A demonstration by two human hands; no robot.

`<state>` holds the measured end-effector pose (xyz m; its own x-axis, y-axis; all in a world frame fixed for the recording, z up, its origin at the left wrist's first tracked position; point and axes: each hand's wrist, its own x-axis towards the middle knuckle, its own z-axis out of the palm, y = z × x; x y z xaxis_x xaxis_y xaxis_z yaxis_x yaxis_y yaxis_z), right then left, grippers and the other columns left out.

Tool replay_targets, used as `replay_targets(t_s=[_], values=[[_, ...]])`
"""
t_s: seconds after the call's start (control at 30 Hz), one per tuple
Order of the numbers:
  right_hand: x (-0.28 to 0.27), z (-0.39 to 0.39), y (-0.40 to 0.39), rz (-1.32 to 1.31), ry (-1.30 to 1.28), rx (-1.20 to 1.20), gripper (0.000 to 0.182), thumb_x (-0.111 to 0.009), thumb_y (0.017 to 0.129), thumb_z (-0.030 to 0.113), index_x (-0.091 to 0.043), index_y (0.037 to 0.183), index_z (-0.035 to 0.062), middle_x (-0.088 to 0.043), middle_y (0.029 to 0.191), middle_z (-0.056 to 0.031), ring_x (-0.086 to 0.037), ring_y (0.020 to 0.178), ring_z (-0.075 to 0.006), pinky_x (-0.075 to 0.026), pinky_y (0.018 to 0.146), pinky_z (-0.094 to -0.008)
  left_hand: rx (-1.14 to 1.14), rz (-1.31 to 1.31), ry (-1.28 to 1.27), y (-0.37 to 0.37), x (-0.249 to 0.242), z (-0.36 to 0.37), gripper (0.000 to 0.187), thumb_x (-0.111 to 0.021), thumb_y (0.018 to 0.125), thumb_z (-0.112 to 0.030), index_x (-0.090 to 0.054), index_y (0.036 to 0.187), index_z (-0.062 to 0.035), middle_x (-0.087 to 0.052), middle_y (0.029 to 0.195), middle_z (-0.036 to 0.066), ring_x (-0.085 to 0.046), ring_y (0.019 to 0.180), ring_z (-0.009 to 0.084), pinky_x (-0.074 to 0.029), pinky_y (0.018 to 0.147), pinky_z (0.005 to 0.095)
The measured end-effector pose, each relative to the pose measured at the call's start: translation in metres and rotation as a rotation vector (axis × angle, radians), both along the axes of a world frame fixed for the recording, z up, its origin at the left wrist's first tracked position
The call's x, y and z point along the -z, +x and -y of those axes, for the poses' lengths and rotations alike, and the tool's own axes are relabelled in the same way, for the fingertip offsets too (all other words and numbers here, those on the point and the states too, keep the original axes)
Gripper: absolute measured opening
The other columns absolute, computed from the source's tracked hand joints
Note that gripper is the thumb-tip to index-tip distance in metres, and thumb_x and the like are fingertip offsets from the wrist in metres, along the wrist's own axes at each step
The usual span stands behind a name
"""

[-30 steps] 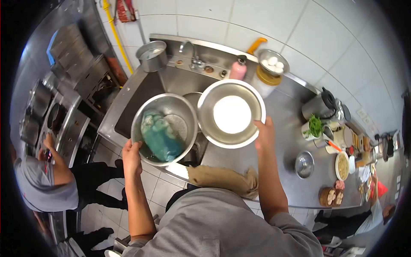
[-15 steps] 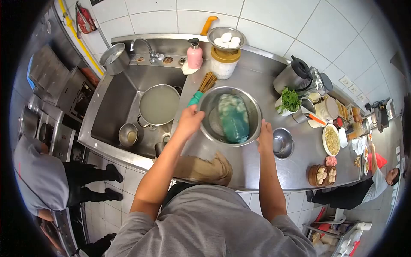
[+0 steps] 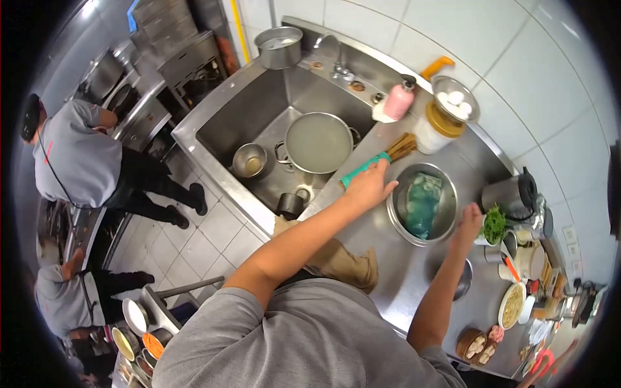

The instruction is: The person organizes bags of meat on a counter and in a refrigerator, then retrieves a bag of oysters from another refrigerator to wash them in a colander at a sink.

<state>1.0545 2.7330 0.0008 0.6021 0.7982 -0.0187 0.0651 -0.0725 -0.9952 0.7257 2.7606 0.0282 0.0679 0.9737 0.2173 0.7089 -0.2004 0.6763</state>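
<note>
A steel bowl (image 3: 396,223) stands on the counter, and in it lies a teal plastic bag (image 3: 424,205) with pale pieces inside. My left hand (image 3: 370,185) is just left of the bowl, thumb apart from the fingers, overlapping the green-wrapped handle of a bamboo whisk brush (image 3: 402,147). On the bowl's other side my right hand (image 3: 469,227) hovers off the rim, fingers extended and holding nothing. Beneath my right forearm, a small steel bowl (image 3: 462,283) is partly hidden.
Left of the counter, a sink (image 3: 223,129) holds a pot of cloudy water (image 3: 317,142). A brown cloth (image 3: 349,262) lies at the front edge. Eggs in a bowl (image 3: 455,98), a pink pump bottle (image 3: 397,100) and dumpling steamers (image 3: 471,343) stand around. Two people (image 3: 84,155) work at left.
Both hands have let go of the bowl, which was held between them and now rests on the counter. The view has swung left, showing more of the sink and a second person there.
</note>
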Motion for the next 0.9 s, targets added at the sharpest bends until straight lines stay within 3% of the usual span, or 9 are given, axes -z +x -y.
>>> replay_targets(t_s=[0.07, 0.2, 0.37, 0.43, 0.53, 0.6, 0.7, 0.77, 0.9], values=[[-0.021, -0.016, -0.001, 0.118, 0.086, 0.024, 0.037, -0.058, 0.096, 0.018, -0.052, 0.129, 0.0042, -0.059, 0.119, -0.0045, -0.054, 0.110, -0.0134, -0.043, 0.091, -0.0302, 0.045, 0.154, 0.066, -0.036, 0.007, 0.010, 0.038, -0.069, 0.086, -0.035, -0.056, 0.104, -0.0040, -0.064, 0.096, 0.020, -0.065, 0.084, 0.0362, -0.051, 0.072, 0.0457], [-0.082, -0.048, -0.053, 0.229, 0.216, -0.035, 0.037, -0.057, 0.096, 0.015, -0.050, 0.131, 0.0023, -0.059, 0.122, -0.0076, -0.056, 0.109, -0.0149, -0.045, 0.088, -0.0304, 0.013, 0.294, -0.209, -0.127, 0.038, 0.024, 0.022, -0.067, 0.089, -0.027, -0.064, 0.089, -0.0051, -0.067, 0.080, 0.013, -0.066, 0.074, 0.0276, -0.051, 0.068, 0.0386], [-0.143, -0.114, -0.157, 0.268, 0.269, -0.432, 0.047, -0.055, 0.097, 0.016, -0.042, 0.140, 0.0012, -0.058, 0.125, -0.0131, -0.061, 0.101, -0.0191, -0.049, 0.086, -0.0309, -0.116, 0.386, -0.243, -0.242, 0.081, 0.006, 0.021, -0.064, 0.091, -0.023, -0.066, 0.093, -0.0023, -0.069, 0.081, 0.015, -0.065, 0.074, 0.0207, -0.050, 0.069, 0.0343], [-0.158, -0.159, -0.198, 0.196, 0.326, -0.528, 0.051, -0.052, 0.098, 0.015, -0.036, 0.144, 0.0029, -0.058, 0.127, -0.0115, -0.059, 0.103, -0.0148, -0.050, 0.085, -0.0278, -0.122, 0.471, -0.315, -0.282, 0.108, -0.007, 0.018, -0.064, 0.091, -0.019, -0.063, 0.090, -0.0007, -0.060, 0.069, 0.005, -0.055, 0.065, 0.0116, -0.046, 0.063, 0.0285], [-0.173, -0.247, -0.245, 0.224, 0.182, -0.423, 0.055, -0.056, 0.095, 0.017, -0.035, 0.142, -0.0027, -0.053, 0.133, -0.0187, -0.059, 0.111, -0.0238, -0.049, 0.091, -0.0328, -0.114, 0.491, -0.377, -0.317, 0.115, -0.021, 0.016, -0.065, 0.092, -0.016, -0.060, 0.089, -0.0013, -0.054, 0.069, -0.002, -0.047, 0.064, 0.0057, -0.041, 0.058, 0.0239], [-0.170, -0.320, -0.244, 0.662, 0.123, -0.019, 0.057, -0.062, 0.090, 0.021, -0.041, 0.135, -0.0055, -0.052, 0.133, -0.0235, -0.058, 0.114, -0.0327, -0.048, 0.095, -0.0375, -0.091, 0.566, -0.472, -0.326, 0.083, -0.024, 0.014, -0.063, 0.094, -0.015, -0.061, 0.089, -0.0018, -0.054, 0.069, -0.003, -0.045, 0.063, 0.0048, -0.040, 0.058, 0.0227], [-0.143, -0.403, -0.212, 0.630, 0.071, 0.237, 0.063, -0.069, 0.084, 0.025, -0.040, 0.128, -0.0095, -0.052, 0.128, -0.0295, -0.057, 0.114, -0.0381, -0.048, 0.096, -0.0397, -0.036, 0.560, -0.320, -0.346, 0.073, -0.024, 0.013, -0.062, 0.095, -0.015, -0.061, 0.089, -0.0027, -0.053, 0.068, -0.005, -0.044, 0.061, 0.0041, -0.038, 0.055, 0.0220], [-0.140, -0.422, -0.214, 0.325, 0.005, 0.440, 0.070, -0.073, 0.079, 0.026, -0.035, 0.124, -0.0122, -0.055, 0.121, -0.0334, -0.059, 0.111, -0.0401, -0.049, 0.095, -0.0406, -0.064, 0.591, -0.463, -0.360, 0.057, -0.015, 0.012, -0.062, 0.095, -0.015, -0.062, 0.091, -0.0038, -0.052, 0.067, -0.005, -0.045, 0.058, 0.0032, -0.037, 0.052, 0.0208], [-0.144, -0.436, -0.209, 0.443, -0.044, 0.447, 0.074, -0.076, 0.078, 0.028, -0.033, 0.122, -0.0116, -0.056, 0.121, -0.0326, -0.058, 0.112, -0.0436, -0.047, 0.099, -0.0443, -0.074, 0.683, -0.522, -0.390, 0.070, 0.001, 0.013, -0.062, 0.096, -0.016, -0.061, 0.091, -0.0047, -0.052, 0.067, -0.006, -0.045, 0.057, 0.0024, -0.036, 0.051, 0.0198]])
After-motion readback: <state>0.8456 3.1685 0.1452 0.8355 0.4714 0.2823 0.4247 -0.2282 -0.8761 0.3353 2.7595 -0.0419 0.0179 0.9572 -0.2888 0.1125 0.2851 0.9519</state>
